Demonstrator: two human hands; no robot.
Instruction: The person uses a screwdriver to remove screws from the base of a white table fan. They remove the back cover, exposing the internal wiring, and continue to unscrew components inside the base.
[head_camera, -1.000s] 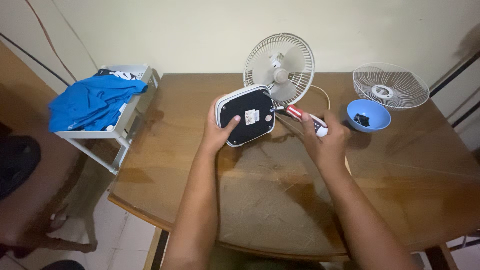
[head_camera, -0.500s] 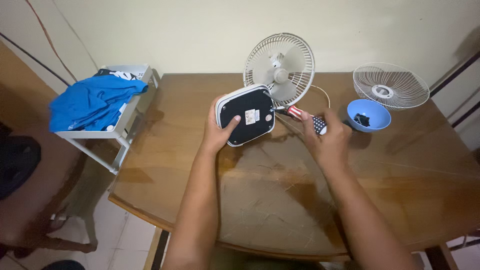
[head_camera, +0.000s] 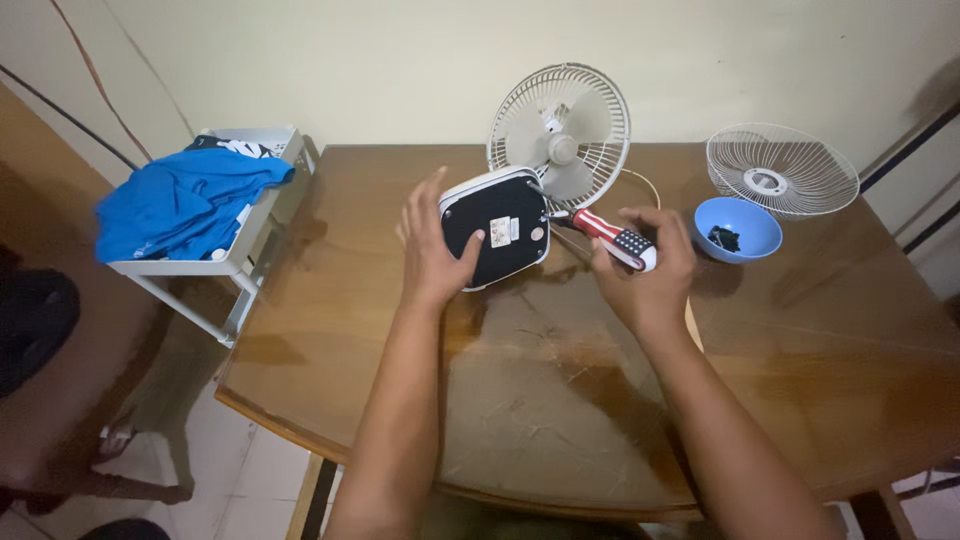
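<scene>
A small white desk fan lies tipped on the wooden table (head_camera: 560, 400), its base (head_camera: 495, 229) turned up to show a black underside with a label. The fan's caged head (head_camera: 559, 128) stands behind the base. My left hand (head_camera: 432, 245) rests against the base's left edge, thumb on the black underside, fingers spread apart. My right hand (head_camera: 645, 275) grips a screwdriver (head_camera: 613, 238) with a red, white and dark patterned handle, its tip pointing at the base's right edge.
A loose white fan grille (head_camera: 781, 169) leans at the back right. In front of it sits a blue bowl (head_camera: 738, 229) with small dark parts. A white rack (head_camera: 235, 255) holding blue cloth (head_camera: 180, 200) stands left of the table.
My left hand has loosened from gripping the base, fingers now spread. The base has tilted more upright. My right hand has turned the screwdriver, showing more of its handle.
</scene>
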